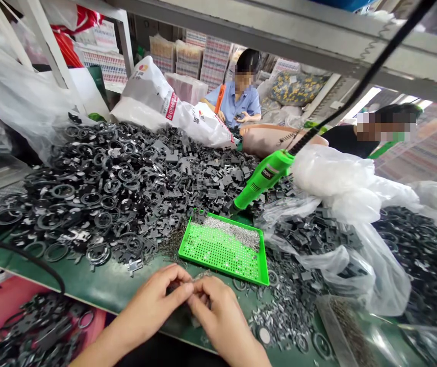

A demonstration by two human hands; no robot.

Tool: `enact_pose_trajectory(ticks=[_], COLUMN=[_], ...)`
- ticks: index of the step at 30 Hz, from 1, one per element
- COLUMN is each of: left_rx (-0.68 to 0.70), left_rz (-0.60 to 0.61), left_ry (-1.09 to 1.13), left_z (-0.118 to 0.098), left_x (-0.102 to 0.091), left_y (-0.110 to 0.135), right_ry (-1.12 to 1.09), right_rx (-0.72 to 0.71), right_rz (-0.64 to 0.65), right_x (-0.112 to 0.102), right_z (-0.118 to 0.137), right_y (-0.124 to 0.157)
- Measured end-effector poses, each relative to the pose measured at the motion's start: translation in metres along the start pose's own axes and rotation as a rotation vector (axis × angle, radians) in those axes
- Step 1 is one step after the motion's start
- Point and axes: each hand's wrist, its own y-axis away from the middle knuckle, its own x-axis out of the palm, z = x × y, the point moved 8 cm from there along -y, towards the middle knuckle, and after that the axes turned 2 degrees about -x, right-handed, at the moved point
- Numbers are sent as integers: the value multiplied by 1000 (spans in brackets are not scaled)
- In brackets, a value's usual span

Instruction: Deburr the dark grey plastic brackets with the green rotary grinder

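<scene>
My left hand [155, 298] and my right hand [220, 308] meet at the fingertips above the green table's near edge. Both have thumb and fingers pinched together; whatever lies between them is hidden by the fingers. Just beyond them sits a bright green perforated tray [224, 270], with small silvery screws [237, 232] heaped along its far side and others scattered across its holes. A green electric screwdriver [263, 179] hangs tip-down at the tray's far edge, on a black cable.
A large pile of dark plastic parts and rings [126, 188] covers the left and back. Small metal pieces [283, 306] lie to the right, near clear plastic bags [356, 265]. A pink container [7, 290] holds parts at lower left. Two people [237, 102] sit across the table.
</scene>
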Motion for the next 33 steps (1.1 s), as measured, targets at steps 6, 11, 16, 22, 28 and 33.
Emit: enact_pose_trajectory(ticks=[6, 11, 16, 22, 28, 33], left_rx=[446, 557, 432, 31, -24, -35], left_rz=[-235, -529, -502, -322, -253, -216], left_ry=[-320, -493, -284, 31, 95, 126], left_z=[-34, -14, -16, 5, 18, 13], left_x=[2, 1, -2, -9, 6, 10], left_y=[20, 57, 45, 15, 23, 24], right_ry=[-80, -543, 160, -272, -491, -473], right_rx=[-4, 152, -368, 71, 165, 178], right_rz=[-15, 100, -120, -142, -163, -190], right_x=[-15, -1, -9, -19, -20, -13], right_z=[7, 3, 36, -11, -21, -22], right_y=[3, 9, 20, 20, 17, 20])
